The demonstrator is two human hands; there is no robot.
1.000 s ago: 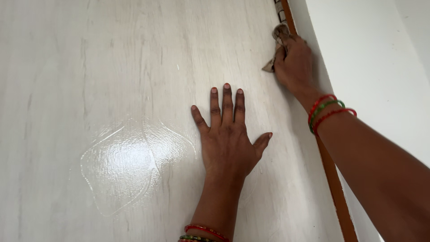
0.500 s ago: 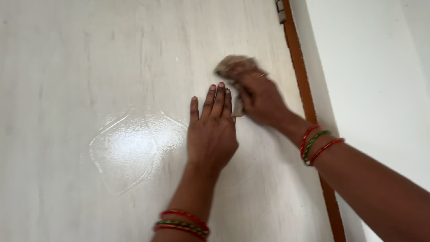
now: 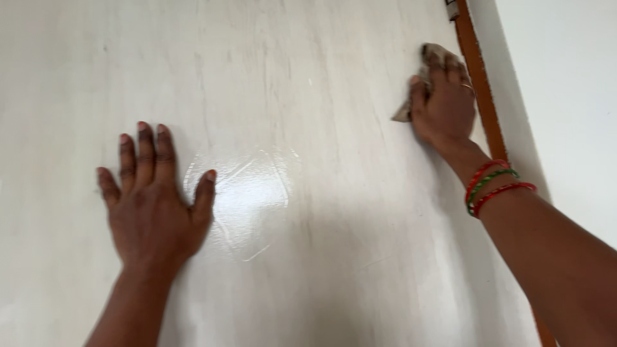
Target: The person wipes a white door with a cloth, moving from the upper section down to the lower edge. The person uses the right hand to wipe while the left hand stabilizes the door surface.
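A pale, whitish panel with a faint wood-grain streak (image 3: 308, 77) fills almost the whole view, and both hands are pressed against it. Whether this surface stands upright or lies flat cannot be told.

The left hand (image 3: 154, 205) is laid flat on the panel in the lower left, palm down, with the fingers spread wide and the thumb angled out to the right. Nothing is held in it. Just beside its thumb, a glossy, irregular wet-looking patch (image 3: 247, 193) is seen on the panel, catching the light.

The right hand (image 3: 445, 103) is placed high on the right side, well apart from the left. Its fingers are curled down over a small crumpled beige cloth (image 3: 405, 112), which is pinned against the panel; only a corner of the cloth is seen jutting out at the left of the hand, with a further bit showing above the fingertips. A ring is worn on one finger, and red and green bangles (image 3: 495, 186) are worn around the right wrist.

Close to the right of this hand, a narrow orange-brown wooden strip (image 3: 479, 77) is seen running along the panel's edge. Beyond it, a plain white wall (image 3: 565, 96) is visible.
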